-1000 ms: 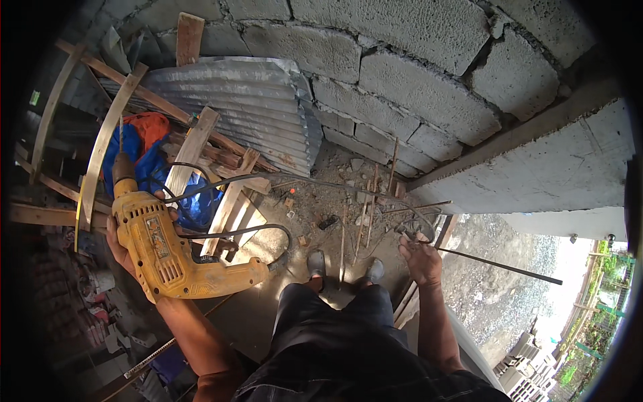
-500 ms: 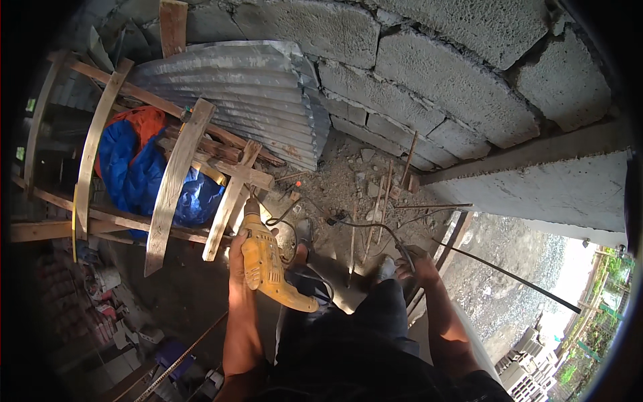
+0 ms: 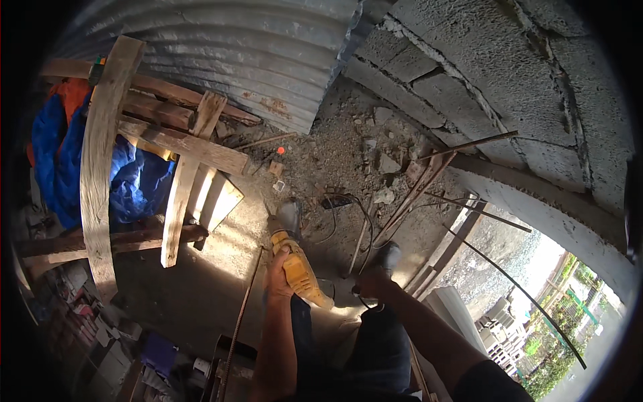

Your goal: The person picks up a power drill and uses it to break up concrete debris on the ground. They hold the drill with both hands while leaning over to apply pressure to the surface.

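My left hand (image 3: 278,273) is wrapped round the body of a yellow power drill (image 3: 303,276). The drill's chuck end points away from me, just in front of my left boot (image 3: 289,216). Out to the right, my right hand (image 3: 372,284) is closed on the drill's black cord (image 3: 368,303), part of which loops below the fingers. More of the cord runs over the dirt to a dark connector (image 3: 337,201). My right shoe (image 3: 388,255) shows just beyond that hand.
At left stands a wooden frame (image 3: 100,174) with blue tarp (image 3: 137,184) in it. Corrugated metal sheet (image 3: 268,60) leans behind. Thin steel bars (image 3: 418,194) and rubble (image 3: 388,164) lie near the block wall (image 3: 462,74). Another bar (image 3: 242,315) stretches along my left side.
The view has shifted right. My left hand has brought the drill away from the wooden frame and nearer my legs. My right hand has moved inward, keeping hold of the cord.
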A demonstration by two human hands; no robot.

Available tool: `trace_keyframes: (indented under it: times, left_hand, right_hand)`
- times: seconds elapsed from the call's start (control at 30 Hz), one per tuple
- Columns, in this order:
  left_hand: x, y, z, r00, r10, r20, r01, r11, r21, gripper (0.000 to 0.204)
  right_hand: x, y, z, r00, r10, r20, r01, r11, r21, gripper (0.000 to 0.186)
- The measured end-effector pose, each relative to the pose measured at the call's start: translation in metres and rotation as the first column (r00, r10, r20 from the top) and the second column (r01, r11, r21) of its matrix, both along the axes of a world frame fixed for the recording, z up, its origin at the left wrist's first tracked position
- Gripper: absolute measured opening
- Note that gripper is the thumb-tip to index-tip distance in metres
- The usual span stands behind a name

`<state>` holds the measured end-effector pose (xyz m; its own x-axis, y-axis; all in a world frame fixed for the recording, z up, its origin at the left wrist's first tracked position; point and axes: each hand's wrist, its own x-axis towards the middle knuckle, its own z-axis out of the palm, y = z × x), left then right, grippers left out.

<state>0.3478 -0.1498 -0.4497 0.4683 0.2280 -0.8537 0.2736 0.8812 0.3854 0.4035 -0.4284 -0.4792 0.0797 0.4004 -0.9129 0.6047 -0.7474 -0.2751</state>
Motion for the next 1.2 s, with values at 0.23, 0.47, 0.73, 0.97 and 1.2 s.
trace_keyframes:
  times: [0.23,0.47,0.73,0.97,1.2]
  left_hand:
    - [-0.044,0.048,-0.067,0.966,0.229,-0.121,-0.213,0.968,0.131,0.033]
    - [-0.010,0.049,-0.063,0.943,0.263,-0.206,-0.267,0.964,0.008,0.038]
    - [0.002,0.041,-0.067,0.988,0.141,-0.071,-0.148,0.984,-0.102,0.055]
    - [0.003,0.044,-0.068,0.997,0.063,-0.043,-0.068,0.990,-0.120,0.060]
    - [0.025,0.050,-0.048,0.987,0.087,-0.133,-0.095,0.994,-0.054,0.054]
  right_hand:
    - [-0.010,0.032,-0.065,0.065,-0.735,-0.674,0.709,0.510,-0.487,0.020]
    - [0.001,0.076,-0.208,-0.404,-0.912,-0.071,0.915,-0.403,-0.025,0.024]
    - [0.014,0.102,-0.294,-0.237,-0.908,0.345,0.965,-0.179,0.192,0.027]
    - [0.013,0.056,-0.356,-0.036,-0.929,0.367,0.990,0.017,0.139,0.039]
    - [0.040,0.106,-0.328,0.236,-0.834,0.499,0.962,0.274,0.002,0.036]
